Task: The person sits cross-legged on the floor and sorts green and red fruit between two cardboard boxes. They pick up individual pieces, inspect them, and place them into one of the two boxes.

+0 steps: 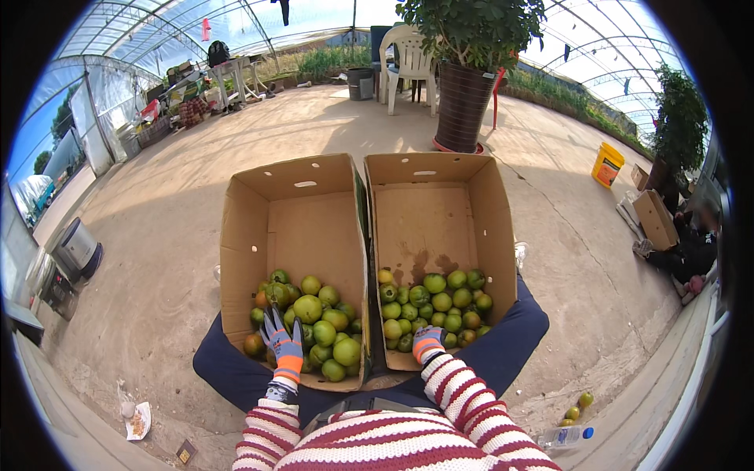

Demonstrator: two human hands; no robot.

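Note:
Two open cardboard boxes stand side by side between my knees, the left box [312, 229] and the right box [421, 221]. Green tomatoes [308, 309], a few tinged orange, lie heaped at the near end of the left one. My left hand [283, 341], in a grey and orange work glove, rests on that heap with its fingers spread. Smaller green tomatoes [441, 302] fill the near end of the right box, beside dark wet stains on the cardboard. My right hand [428, 343], gloved alike, is at their near edge with its fingers curled; whether it holds a tomato is hidden.
A potted plant [458, 106] stands beyond the boxes, near a white plastic chair [406, 65]. A yellow bucket [608, 165] is at the right. Loose tomatoes [572, 412] and a plastic bottle [562, 436] lie at lower right. Another person [686, 253] sits at the far right.

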